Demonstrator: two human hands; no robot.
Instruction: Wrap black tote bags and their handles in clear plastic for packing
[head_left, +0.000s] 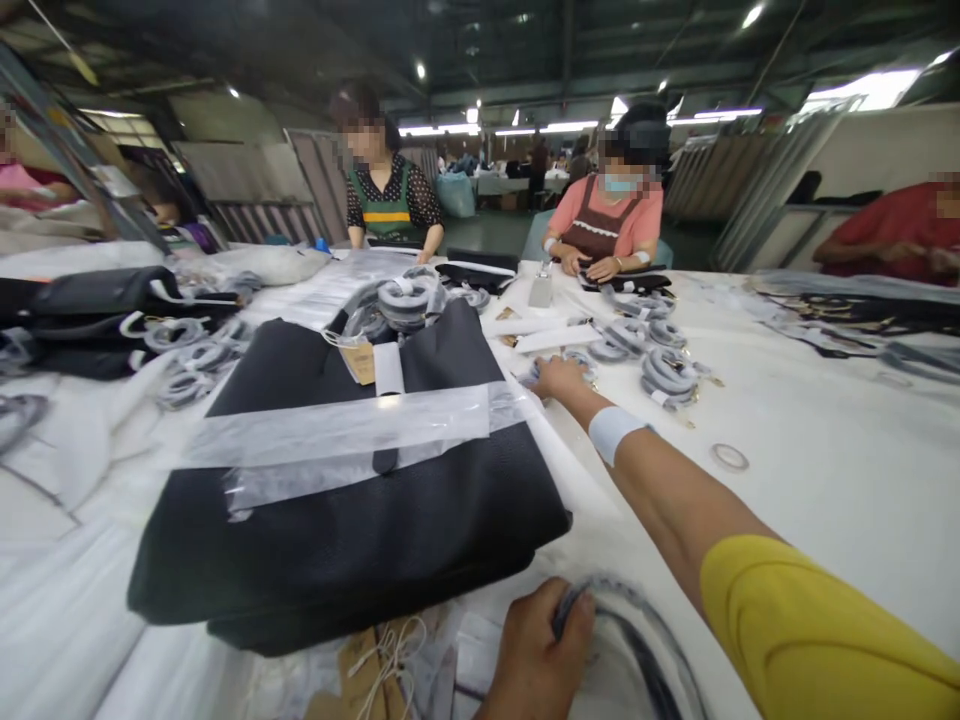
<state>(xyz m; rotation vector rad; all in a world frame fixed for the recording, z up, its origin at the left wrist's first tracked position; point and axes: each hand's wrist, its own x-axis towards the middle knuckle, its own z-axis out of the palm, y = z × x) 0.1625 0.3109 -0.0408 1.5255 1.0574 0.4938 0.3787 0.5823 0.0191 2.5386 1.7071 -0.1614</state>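
My left hand (536, 650) is at the near edge, fingers wrapped round a dark bag strap (645, 650) in clear plastic, which curves off to the right. My right hand (561, 378) reaches far across the table beside coiled wrapped straps (626, 338). Its fingers are bent together; what lies under them is mostly hidden. Between my arms and to the left lies a stack of black leather bags (360, 540). Across the top bag run clear plastic strips (352, 430), with a brown tag (358, 362) and a white-wrapped tab (388, 370) above them.
More coiled straps (667, 375) and a tape roll (730, 457) lie on the white table (825, 520). Black bags (97, 320) are stacked at left. Loose tags with strings (390, 660) lie in front. Two co-workers (394, 200) (611, 220) work across the table.
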